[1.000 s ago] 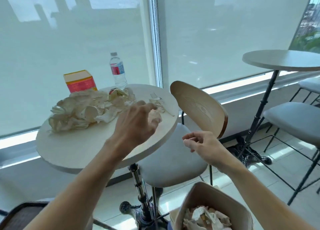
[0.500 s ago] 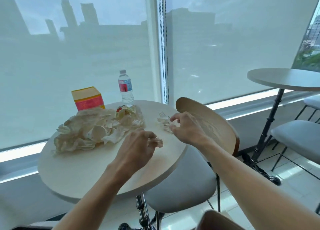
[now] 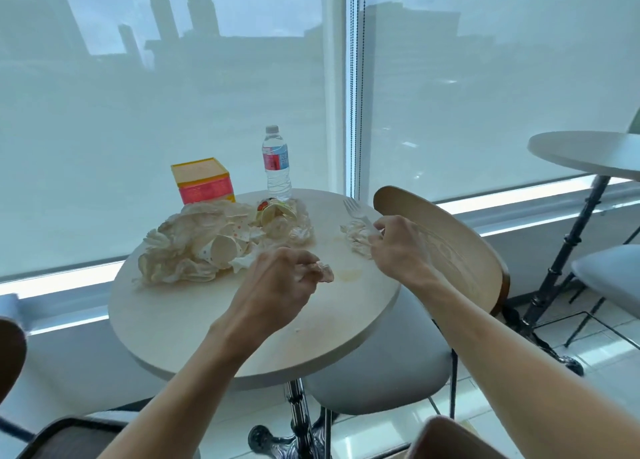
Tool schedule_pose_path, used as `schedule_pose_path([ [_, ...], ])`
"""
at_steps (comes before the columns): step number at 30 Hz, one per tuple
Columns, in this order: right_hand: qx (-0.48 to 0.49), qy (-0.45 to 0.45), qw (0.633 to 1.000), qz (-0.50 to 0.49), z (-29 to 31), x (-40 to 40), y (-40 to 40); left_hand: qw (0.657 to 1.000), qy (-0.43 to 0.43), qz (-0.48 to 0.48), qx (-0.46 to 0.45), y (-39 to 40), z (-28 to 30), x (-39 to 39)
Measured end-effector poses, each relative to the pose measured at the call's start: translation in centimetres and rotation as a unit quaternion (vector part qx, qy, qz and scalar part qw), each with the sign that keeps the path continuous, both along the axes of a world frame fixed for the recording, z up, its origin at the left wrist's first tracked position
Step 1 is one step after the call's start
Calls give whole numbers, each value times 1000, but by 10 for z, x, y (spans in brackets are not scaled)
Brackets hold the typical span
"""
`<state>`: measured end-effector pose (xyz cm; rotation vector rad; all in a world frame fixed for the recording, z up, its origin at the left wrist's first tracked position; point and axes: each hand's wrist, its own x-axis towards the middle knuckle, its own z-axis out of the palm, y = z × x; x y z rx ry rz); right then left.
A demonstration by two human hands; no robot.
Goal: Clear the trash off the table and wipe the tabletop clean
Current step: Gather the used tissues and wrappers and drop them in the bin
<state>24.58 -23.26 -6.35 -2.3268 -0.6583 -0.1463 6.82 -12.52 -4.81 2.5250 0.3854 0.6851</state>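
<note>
Mid-clearing on the round pale tabletop (image 3: 180,320), landmark for all below. Left hand (image 3: 277,285) over its centre, fingers curled round a small crumpled brownish paper scrap (image 3: 323,272). Right hand (image 3: 398,247) at the right rim, fingertips pinching the crumpled white napkin (image 3: 356,239) and apparently the handle of the clear plastic fork (image 3: 356,211) (contact blurred). Fork's long axis running from those fingers toward the far rim, tines away; right hand plainly nearer. Left of centre, one heap of crumpled wrappers and paper cups (image 3: 207,247). At the far rim: one clear plastic water bottle (image 3: 277,162), one yellow-and-pink carton (image 3: 202,180). Counted: one fork, one napkin, one scrap. Greasy smear (image 3: 349,273) between the hands, unwiped.
</note>
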Motion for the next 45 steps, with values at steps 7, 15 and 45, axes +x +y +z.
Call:
schedule_pose_path([
  [7, 88, 46, 995, 27, 3, -32, -64, 999, -3, -25, -28, -22, -4, 2],
  [15, 101, 161, 982, -1, -49, -63, -166, 996, -32, -82, -34, -75, -10, -7],
  [45, 103, 200, 973, 50, -66, -59, -185, 965, 219, -128, -64, -175, -139, -12],
])
